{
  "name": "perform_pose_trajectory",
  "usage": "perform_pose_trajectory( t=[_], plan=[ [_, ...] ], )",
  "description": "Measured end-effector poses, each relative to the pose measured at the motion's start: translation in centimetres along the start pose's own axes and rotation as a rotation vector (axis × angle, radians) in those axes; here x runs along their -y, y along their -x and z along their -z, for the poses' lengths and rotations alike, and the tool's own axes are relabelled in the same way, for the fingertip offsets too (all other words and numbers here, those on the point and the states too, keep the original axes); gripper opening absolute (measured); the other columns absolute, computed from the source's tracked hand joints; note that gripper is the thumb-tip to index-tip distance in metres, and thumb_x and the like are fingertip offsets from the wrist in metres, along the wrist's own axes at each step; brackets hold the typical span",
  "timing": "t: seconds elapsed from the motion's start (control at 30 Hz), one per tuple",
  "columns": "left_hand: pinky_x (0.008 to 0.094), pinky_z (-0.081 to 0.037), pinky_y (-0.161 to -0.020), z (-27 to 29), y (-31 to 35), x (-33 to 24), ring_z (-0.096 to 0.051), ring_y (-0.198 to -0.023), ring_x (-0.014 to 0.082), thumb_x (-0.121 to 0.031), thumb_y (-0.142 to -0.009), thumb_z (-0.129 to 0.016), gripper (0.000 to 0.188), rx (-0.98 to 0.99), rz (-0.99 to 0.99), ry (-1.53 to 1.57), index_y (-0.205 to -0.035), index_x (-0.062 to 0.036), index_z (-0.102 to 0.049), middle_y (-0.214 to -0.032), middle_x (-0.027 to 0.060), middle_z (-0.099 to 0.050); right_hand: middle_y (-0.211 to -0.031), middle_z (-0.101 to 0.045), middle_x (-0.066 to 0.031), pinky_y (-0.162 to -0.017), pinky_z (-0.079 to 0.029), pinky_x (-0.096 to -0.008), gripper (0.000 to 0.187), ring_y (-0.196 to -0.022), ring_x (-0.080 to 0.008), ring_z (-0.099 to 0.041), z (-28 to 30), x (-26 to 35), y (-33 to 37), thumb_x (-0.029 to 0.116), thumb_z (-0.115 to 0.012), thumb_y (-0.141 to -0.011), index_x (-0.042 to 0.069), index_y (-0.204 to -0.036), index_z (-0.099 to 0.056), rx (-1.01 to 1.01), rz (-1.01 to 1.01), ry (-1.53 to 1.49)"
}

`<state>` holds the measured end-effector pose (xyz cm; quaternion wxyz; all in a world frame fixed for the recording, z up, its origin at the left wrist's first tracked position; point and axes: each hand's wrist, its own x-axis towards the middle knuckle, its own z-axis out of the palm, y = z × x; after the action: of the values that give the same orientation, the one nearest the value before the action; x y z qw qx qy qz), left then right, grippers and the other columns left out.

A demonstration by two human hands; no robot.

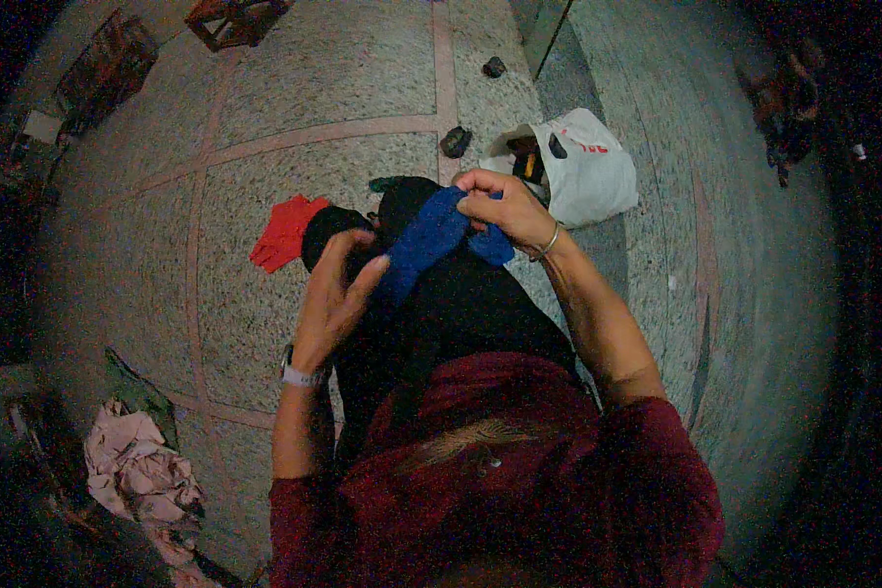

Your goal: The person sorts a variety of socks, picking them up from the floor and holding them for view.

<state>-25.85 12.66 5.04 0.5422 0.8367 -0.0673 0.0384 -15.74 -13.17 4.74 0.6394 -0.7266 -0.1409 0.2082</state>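
Note:
A piece of blue knitted-looking cloth point(429, 235) lies slantwise across my black-clad lap. At its upper end my right hand point(500, 206) pinches it between thumb and fingers, and a blue flap hangs below that hand. My left hand point(335, 294) is by the lower left end of the cloth, thumb and fingers apart, with the thumb tip close to the fabric. Whether that thumb touches it, I cannot tell. What kind of garment the blue cloth is does not show. Red cloth point(286, 233) lies on the floor just left of my knees.
A white bag point(590, 169) with dark things in its mouth stands beyond my right hand. Two small dark lumps point(456, 142) lie on the speckled floor ahead. Crumpled pale pink cloth point(137, 461) is at the lower left. Wooden furniture point(233, 22) stands at the far left.

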Motion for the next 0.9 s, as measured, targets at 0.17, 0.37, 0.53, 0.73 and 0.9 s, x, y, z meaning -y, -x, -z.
perform_pose_trajectory(
  t=[0.17,0.37,0.53,0.73,0.9],
  plan=[
    [0.0307,-0.045,-0.078,-3.3,-4.3,-0.4,-0.055,-0.088,0.0174,-0.023,-0.083,-0.068,0.033,0.187,-0.025,0.071,-0.106,-0.0027,-0.055,-0.097,0.0102,-0.057,-0.074,-0.055,0.0033,-0.056,-0.039,-0.0207,0.013,-0.061,-0.0044,-0.048,1.0,1.2,0.4,0.011,-0.061,-0.085,0.005,-0.097,-0.060,-0.059,0.066,0.062],
    [0.0323,-0.043,-0.073,-3.3,-3.0,3.2,-0.052,-0.083,0.0199,-0.018,-0.082,-0.065,0.022,0.174,-0.089,0.034,-0.093,-0.0031,-0.054,-0.091,0.0099,-0.053,-0.076,-0.056,-0.0004,-0.054,-0.039,-0.0206,0.008,-0.058,-0.0057,-0.047,3.8,1.9,1.6,0.006,-0.059,-0.085,0.005,-0.093,-0.058,-0.200,0.051,-0.018],
    [0.0362,-0.042,-0.075,-1.5,-2.1,1.2,-0.052,-0.085,0.0313,-0.004,-0.071,-0.061,0.023,-0.198,-0.461,-0.378,-0.093,-0.0050,-0.055,-0.089,0.0121,-0.053,-0.089,-0.061,-0.0069,-0.072,-0.047,-0.0268,0.002,-0.078,-0.0127,-0.057,4.5,2.3,3.0,0.001,-0.058,-0.081,0.003,-0.081,-0.060,-0.133,0.331,0.214],
    [0.0467,-0.036,-0.094,-3.2,0.7,5.3,-0.051,-0.101,0.0334,-0.004,-0.072,-0.061,0.028,0.167,-0.527,-0.589,-0.099,-0.0087,-0.056,-0.100,0.0112,-0.055,-0.095,-0.067,-0.0098,-0.088,-0.048,-0.0339,0.017,-0.095,-0.0243,-0.063,6.7,-1.2,5.4,-0.008,-0.050,-0.073,0.003,-0.078,-0.063,0.168,0.215,0.559],
    [0.0396,-0.044,-0.086,-3.7,0.9,3.6,-0.057,-0.093,0.0311,-0.001,-0.080,-0.060,0.019,0.073,-0.419,-0.412,-0.098,-0.0059,-0.057,-0.096,0.0123,-0.058,-0.090,-0.067,-0.0096,-0.080,-0.050,-0.0318,0.013,-0.086,-0.0221,-0.065,7.1,-3.6,6.6,-0.003,-0.053,-0.080,0.002,-0.083,-0.065,-0.069,0.118,0.579]
  ],
)
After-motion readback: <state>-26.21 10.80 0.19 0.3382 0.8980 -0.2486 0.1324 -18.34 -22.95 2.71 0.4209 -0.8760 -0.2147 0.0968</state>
